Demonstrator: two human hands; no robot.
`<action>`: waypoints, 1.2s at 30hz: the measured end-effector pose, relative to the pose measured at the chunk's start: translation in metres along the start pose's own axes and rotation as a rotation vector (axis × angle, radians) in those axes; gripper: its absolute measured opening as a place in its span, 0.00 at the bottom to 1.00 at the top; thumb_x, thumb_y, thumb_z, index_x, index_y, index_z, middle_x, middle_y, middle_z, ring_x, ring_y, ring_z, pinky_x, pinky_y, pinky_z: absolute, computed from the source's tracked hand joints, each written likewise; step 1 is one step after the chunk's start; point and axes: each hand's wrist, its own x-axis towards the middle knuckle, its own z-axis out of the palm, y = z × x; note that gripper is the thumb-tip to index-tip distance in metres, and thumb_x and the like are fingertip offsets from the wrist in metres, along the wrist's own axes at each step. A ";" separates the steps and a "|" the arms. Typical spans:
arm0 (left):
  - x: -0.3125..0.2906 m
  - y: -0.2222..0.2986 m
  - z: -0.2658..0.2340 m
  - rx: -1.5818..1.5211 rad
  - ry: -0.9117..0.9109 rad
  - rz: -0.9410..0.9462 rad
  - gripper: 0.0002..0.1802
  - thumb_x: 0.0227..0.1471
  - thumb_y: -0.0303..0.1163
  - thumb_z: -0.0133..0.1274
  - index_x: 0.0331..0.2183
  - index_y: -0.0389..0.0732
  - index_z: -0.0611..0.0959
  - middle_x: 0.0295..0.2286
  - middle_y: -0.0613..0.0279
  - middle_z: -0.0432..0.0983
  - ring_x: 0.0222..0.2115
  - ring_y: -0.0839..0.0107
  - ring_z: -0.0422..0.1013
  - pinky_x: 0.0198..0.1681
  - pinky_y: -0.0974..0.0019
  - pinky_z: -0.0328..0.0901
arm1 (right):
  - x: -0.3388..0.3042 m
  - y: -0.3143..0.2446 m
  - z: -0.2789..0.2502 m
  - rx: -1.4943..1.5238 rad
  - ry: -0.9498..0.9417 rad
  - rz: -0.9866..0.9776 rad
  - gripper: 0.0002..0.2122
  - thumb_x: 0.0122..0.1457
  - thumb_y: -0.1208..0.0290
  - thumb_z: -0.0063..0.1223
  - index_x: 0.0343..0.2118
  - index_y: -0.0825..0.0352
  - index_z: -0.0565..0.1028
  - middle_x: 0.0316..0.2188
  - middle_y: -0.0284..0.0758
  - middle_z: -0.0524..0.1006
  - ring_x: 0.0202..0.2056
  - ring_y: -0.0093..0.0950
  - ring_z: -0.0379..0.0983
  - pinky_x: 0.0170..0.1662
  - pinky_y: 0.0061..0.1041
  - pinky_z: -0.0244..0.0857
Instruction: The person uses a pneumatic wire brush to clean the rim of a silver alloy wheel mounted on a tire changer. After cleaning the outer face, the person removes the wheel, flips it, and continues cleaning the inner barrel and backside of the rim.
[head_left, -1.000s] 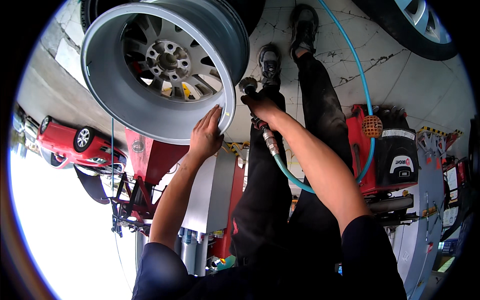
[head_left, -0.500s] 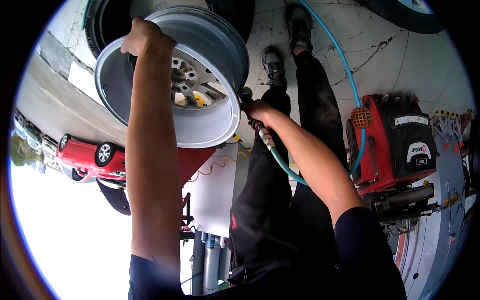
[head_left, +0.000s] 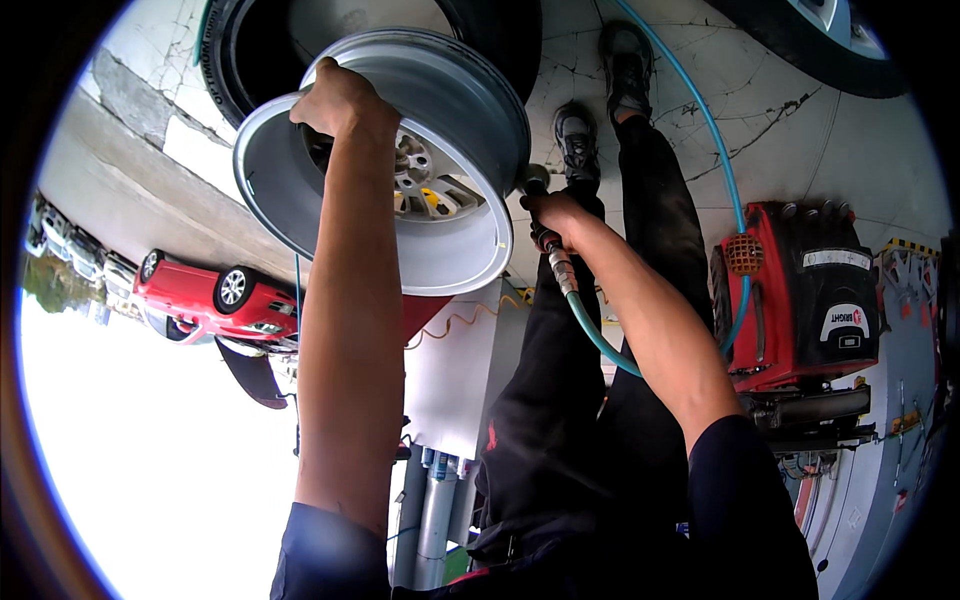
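My left hand is closed over the upper lip of a bare silver alloy wheel rim, holding it tilted in front of me. Spokes and the hub show inside the rim, partly hidden by my left forearm. My right hand is wrapped around a dark air tool. Its round head sits close beside the rim's right side; whether they touch, I cannot tell. From the metal fitting at the tool's lower end runs a teal air hose.
A black tyre lies behind the rim, and another wheel is at the upper right. A red and black machine stands right, with the hose passing in front. My feet are on cracked floor tiles. A red car is outside, left.
The whole view has shifted, so everything appears farther right and slightly lower. The air tool's head is a little farther from the rim's edge. Both hands keep their hold.
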 end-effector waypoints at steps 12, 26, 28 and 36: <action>0.025 -0.016 -0.012 -0.101 -0.151 -0.067 0.23 0.49 0.30 0.41 0.46 0.34 0.57 0.41 0.48 0.64 0.40 0.59 0.66 0.41 0.57 0.62 | 0.018 0.010 0.009 -0.157 0.102 0.003 0.09 0.52 0.66 0.46 0.28 0.67 0.68 0.16 0.35 0.65 0.14 0.26 0.62 0.15 0.28 0.60; 0.025 -0.002 -0.005 2.126 -0.124 0.654 0.26 0.33 0.46 0.61 0.37 0.46 0.79 0.35 0.69 0.76 0.37 0.75 0.72 0.40 0.68 0.63 | -0.006 0.006 0.010 -0.047 0.096 -0.030 0.11 0.53 0.64 0.45 0.31 0.68 0.65 0.16 0.32 0.63 0.16 0.25 0.62 0.17 0.27 0.63; 0.015 0.000 -0.006 2.061 -0.151 0.675 0.24 0.35 0.44 0.60 0.38 0.46 0.79 0.34 0.70 0.76 0.36 0.75 0.72 0.38 0.67 0.62 | -0.010 0.002 0.006 -0.017 0.094 -0.106 0.10 0.52 0.65 0.44 0.30 0.68 0.65 0.16 0.32 0.63 0.15 0.25 0.61 0.17 0.27 0.62; 0.016 0.001 -0.011 1.995 -0.095 0.805 0.24 0.34 0.46 0.61 0.35 0.44 0.81 0.35 0.63 0.76 0.39 0.70 0.72 0.43 0.68 0.64 | 0.037 0.046 0.016 -0.440 -0.009 -0.096 0.13 0.55 0.61 0.44 0.31 0.70 0.68 0.16 0.33 0.65 0.16 0.25 0.63 0.15 0.26 0.61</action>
